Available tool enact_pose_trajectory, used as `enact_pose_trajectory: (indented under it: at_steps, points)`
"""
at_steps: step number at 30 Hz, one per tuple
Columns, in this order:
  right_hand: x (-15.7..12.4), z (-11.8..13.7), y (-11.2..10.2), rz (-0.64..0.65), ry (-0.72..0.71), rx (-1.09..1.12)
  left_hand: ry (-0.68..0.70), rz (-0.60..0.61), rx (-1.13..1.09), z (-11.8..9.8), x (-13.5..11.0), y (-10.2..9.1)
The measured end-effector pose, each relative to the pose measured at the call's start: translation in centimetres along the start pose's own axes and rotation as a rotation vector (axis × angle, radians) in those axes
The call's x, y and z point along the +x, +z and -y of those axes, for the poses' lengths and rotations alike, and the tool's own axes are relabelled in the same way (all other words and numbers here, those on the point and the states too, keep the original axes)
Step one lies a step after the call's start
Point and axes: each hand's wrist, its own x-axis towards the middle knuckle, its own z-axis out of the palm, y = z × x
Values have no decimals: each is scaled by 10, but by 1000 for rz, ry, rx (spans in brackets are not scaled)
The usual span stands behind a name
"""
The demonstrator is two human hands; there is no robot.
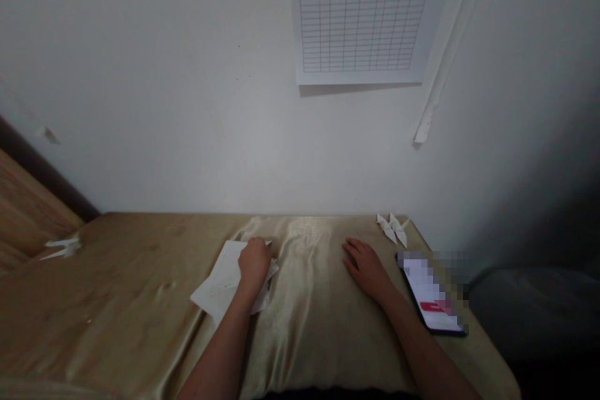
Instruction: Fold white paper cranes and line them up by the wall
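At the far left edge of the glossy tan satin tablecloth [140, 300], small white folded paper scraps [63, 247] lie well apart from both hands. Further right, a loose pile of white paper sheets [220, 284] lies flat on the cloth. The left hand [254, 264] rests on the pile's far right corner, knuckles up and fingers curled under; whether they pinch the paper cannot be told. The right hand [367, 269] lies spread flat on bare cloth, holding nothing, well apart from the sheets. Beyond it sit white folded paper figures [392, 227]. A black smartphone with a lit screen [434, 295] lies just beside the right wrist.
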Motion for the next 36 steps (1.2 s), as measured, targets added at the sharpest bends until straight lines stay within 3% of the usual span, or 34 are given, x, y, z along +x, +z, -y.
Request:
enact_pose_trajectory:
  at_steps: [8, 12, 17, 23, 29, 36]
  points:
    - [0, -1, 0, -2, 8, 12, 182, 110, -83, 0, 6, 6]
    - [-1, 0, -1, -3, 8, 23, 291, 143, -123, 12, 15, 6]
    - [-1, 0, -1, -1, 9, 25, 291, 234, -205, 34, 21, -3]
    - [-1, 0, -1, 4, 17, 24, 359, 326, -252, 37, 16, -11]
    - [0, 0, -1, 3, 20, 24, 331, 317, -308, 41, 16, -11]
    - [0, 0, -1, 11, 14, 28, 207, 170, -205, 33, 21, -12]
